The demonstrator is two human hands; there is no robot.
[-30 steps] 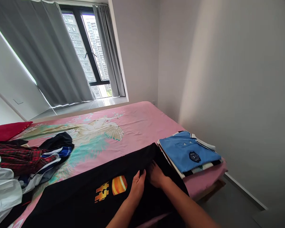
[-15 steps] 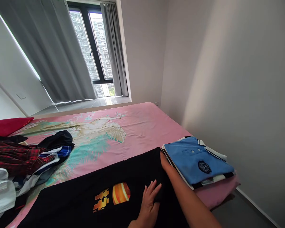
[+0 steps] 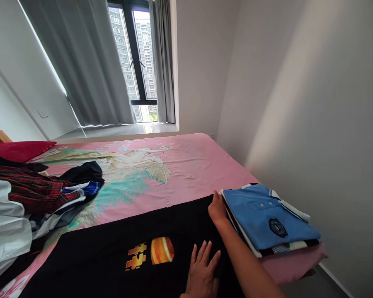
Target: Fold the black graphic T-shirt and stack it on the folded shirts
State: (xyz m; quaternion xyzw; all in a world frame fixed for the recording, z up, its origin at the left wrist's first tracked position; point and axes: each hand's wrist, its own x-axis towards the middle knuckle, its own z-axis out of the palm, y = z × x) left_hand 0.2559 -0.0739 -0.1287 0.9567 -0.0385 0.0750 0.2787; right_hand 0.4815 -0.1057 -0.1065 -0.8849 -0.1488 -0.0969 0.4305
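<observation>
A black T-shirt [image 3: 105, 244] with an orange and yellow print lies spread across the near side of the bed, partly folded. My left hand [image 3: 203, 267] rests flat on it, to the right of the print, fingers spread. At the shirt's far right corner, my right hand [image 3: 217, 207] has its fingers curled round the black fabric; the fingertips are partly hidden. Just right of that hand is a neat stack of folded clothes, topped by a light blue polo shirt [image 3: 267, 219] with a dark badge and white collar.
A loose pile of clothes, including a red plaid garment [image 3: 34, 190] and a white one [image 3: 6, 223], lies on the left. The pink patterned bed sheet [image 3: 189, 161] stretches towards the window [image 3: 139, 62] and grey curtain [image 3: 83, 62]. A wall [image 3: 313, 124] rises on the right.
My right hand has come out from under the black fabric, and its curled fingers now show at the corner. My left hand stays flat on the shirt. The view has shifted slightly left.
</observation>
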